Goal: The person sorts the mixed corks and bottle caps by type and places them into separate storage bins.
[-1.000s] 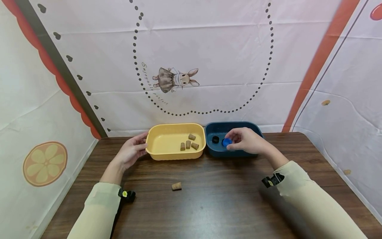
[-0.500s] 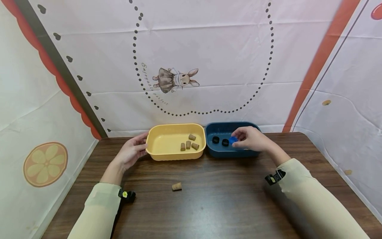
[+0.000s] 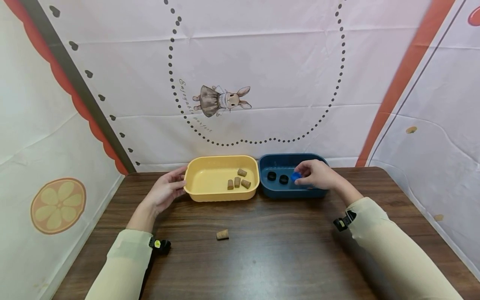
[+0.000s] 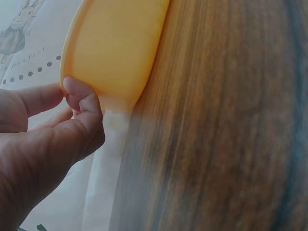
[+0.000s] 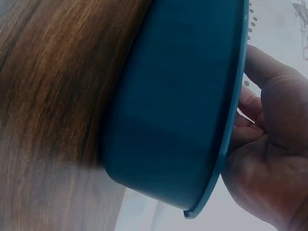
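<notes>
My left hand (image 3: 167,189) grips the left end of a yellow plastic basin (image 3: 204,194), thumb and finger at its rim; the left wrist view shows this hand (image 4: 62,125) pinching the basin's edge (image 4: 113,53). Several corks (image 3: 237,182) lie inside, toward its right end. Over the blue basin (image 3: 270,193) my right hand (image 3: 316,174) pinches a blue bottle cap (image 3: 296,176) between thumb and fingers. Left of it, two black caps (image 3: 283,179) sit on the basin floor. In the right wrist view, the basin wall (image 5: 178,96) hides the fingertips of my right hand (image 5: 272,139) and the cap.
A single cork (image 3: 222,235) lies on the dark wooden table (image 3: 285,254), in front of the yellow basin. The two basins stand side by side at the table's far edge, close to a printed cloth backdrop (image 3: 285,87). Cloth also borders both sides.
My right hand has moved slightly right with the blue cap, so the second black cap now shows fully. My left hand stays at the yellow basin.
</notes>
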The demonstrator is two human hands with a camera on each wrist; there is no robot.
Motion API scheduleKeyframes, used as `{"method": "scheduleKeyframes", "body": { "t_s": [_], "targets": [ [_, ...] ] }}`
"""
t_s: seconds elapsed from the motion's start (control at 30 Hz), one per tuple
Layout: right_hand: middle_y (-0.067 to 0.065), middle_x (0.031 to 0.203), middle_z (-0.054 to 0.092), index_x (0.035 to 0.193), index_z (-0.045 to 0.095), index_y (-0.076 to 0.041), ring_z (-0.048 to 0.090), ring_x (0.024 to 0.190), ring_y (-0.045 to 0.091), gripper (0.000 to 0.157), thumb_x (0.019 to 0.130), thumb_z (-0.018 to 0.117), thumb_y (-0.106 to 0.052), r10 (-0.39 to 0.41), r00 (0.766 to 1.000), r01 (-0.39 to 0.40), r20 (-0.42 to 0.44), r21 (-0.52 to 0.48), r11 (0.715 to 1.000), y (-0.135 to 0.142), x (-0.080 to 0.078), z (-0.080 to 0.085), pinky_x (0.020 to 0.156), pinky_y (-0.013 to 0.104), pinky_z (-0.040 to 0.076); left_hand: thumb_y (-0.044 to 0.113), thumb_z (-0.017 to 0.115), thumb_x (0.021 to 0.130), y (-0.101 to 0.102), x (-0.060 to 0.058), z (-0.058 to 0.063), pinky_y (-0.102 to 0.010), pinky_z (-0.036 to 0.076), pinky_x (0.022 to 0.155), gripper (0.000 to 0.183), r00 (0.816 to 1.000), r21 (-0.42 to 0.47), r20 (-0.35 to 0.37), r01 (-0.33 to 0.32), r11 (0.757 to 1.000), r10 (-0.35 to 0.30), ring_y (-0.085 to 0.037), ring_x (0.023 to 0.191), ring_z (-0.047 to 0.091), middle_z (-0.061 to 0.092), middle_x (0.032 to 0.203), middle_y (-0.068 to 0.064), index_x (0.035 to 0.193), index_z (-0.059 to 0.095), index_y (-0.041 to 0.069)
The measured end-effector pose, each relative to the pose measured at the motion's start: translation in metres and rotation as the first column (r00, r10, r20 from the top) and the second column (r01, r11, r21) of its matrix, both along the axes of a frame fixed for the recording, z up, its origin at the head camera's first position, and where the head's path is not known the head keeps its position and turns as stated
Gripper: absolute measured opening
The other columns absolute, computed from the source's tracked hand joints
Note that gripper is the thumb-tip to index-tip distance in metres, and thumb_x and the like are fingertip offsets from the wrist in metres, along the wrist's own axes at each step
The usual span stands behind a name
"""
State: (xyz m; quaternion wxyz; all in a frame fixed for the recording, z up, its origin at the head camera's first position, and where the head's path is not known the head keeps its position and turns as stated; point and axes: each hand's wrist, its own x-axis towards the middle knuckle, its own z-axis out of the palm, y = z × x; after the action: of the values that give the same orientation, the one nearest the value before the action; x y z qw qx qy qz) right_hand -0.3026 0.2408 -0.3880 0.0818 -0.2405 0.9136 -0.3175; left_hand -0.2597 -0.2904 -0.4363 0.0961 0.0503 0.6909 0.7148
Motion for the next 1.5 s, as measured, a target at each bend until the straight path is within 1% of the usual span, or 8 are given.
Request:
{"method": "scheduleKeyframes", "body": {
  "t_s": [0.33,0.5,0.6,0.73,0.87,1.0,1.33,1.5],
  "targets": [
    [0.021,0.117,0.070,0.129,0.067,0.005,0.068,0.099,0.028,0.041,0.095,0.082,-0.014,-0.018,1.000,0.018,0.018,0.004,1.000,-0.001,-0.002,-0.005,0.076,0.039,0.061,-0.005,0.051,0.108,0.002,0.000,0.002,-0.027,0.058,0.084,0.065,1.000,0.008,0.008,-0.010,1.000,0.010,-0.022,0.108,0.059,0.044,0.137,-0.025,0.168,0.025,0.002],
    [0.016,0.111,0.069,0.129,0.067,0.003,0.066,0.096,0.025,0.043,0.096,0.082,-0.018,-0.027,0.999,0.027,-0.018,-0.002,1.000,-0.005,0.004,0.002,0.080,0.038,0.058,-0.005,0.052,0.108,0.002,0.000,0.002,-0.028,0.058,0.084,0.065,1.000,0.003,0.009,-0.013,1.000,0.013,-0.022,0.107,0.059,0.043,0.135,-0.023,0.168,0.025,0.002],
    [0.012,0.107,0.068,0.130,0.068,0.002,0.064,0.095,0.024,0.042,0.095,0.082,-0.018,-0.022,0.999,0.022,-0.038,-0.019,1.000,-0.010,0.010,0.008,0.076,0.038,0.060,-0.005,0.051,0.109,0.002,0.001,0.002,-0.028,0.057,0.084,0.065,1.000,0.000,0.008,-0.012,1.000,0.012,-0.022,0.106,0.059,0.044,0.135,-0.023,0.168,0.025,0.002],
    [0.014,0.107,0.069,0.129,0.070,-0.001,0.065,0.094,0.023,0.039,0.095,0.082,-0.017,0.009,0.998,-0.012,-0.068,-0.053,0.999,-0.018,0.018,0.015,0.073,0.037,0.060,-0.005,0.051,0.109,0.002,0.001,0.002,-0.027,0.057,0.084,0.065,1.000,0.000,0.006,-0.011,1.000,0.011,-0.022,0.107,0.059,0.043,0.137,-0.025,0.168,0.025,0.002],
    [0.011,0.108,0.070,0.128,0.071,-0.005,0.065,0.093,0.019,0.039,0.094,0.084,-0.019,0.036,0.994,-0.043,-0.104,-0.062,0.997,-0.026,0.025,0.021,0.081,0.037,0.058,-0.005,0.051,0.109,0.002,0.001,0.002,-0.027,0.058,0.084,0.065,1.000,-0.004,0.005,-0.011,1.000,0.011,-0.023,0.108,0.059,0.043,0.137,-0.026,0.168,0.025,0.002],
    [0.003,0.108,0.071,0.129,0.072,-0.009,0.066,0.092,0.018,0.042,0.093,0.086,-0.024,0.047,0.993,-0.055,-0.111,-0.076,0.996,-0.036,0.032,0.027,0.082,0.039,0.058,-0.004,0.051,0.109,0.002,0.001,0.002,-0.027,0.057,0.084,0.065,1.000,-0.007,0.002,-0.011,1.000,0.011,-0.023,0.108,0.059,0.043,0.138,-0.026,0.168,0.025,0.002],
    [-0.004,0.105,0.071,0.131,0.071,-0.015,0.067,0.090,0.016,0.043,0.092,0.086,-0.026,0.105,0.989,-0.115,-0.100,-0.106,0.988,-0.061,0.045,0.036,0.081,0.037,0.059,-0.005,0.050,0.109,0.002,0.000,0.002,-0.027,0.058,0.085,0.064,1.000,-0.004,0.001,-0.008,1.000,0.008,-0.023,0.110,0.059,0.043,0.139,-0.026,0.168,0.026,0.003],
    [0.000,0.104,0.071,0.133,0.070,-0.013,0.066,0.091,0.014,0.044,0.094,0.085,-0.026,0.153,0.982,-0.167,-0.114,-0.121,0.979,-0.075,0.051,0.035,0.081,0.035,0.059,-0.004,0.051,0.109,0.002,0.000,0.002,-0.029,0.058,0.086,0.064,1.000,-0.009,-0.003,-0.006,1.000,0.005,-0.023,0.108,0.060,0.043,0.138,-0.026,0.168,0.026,0.003]
  ]
}}
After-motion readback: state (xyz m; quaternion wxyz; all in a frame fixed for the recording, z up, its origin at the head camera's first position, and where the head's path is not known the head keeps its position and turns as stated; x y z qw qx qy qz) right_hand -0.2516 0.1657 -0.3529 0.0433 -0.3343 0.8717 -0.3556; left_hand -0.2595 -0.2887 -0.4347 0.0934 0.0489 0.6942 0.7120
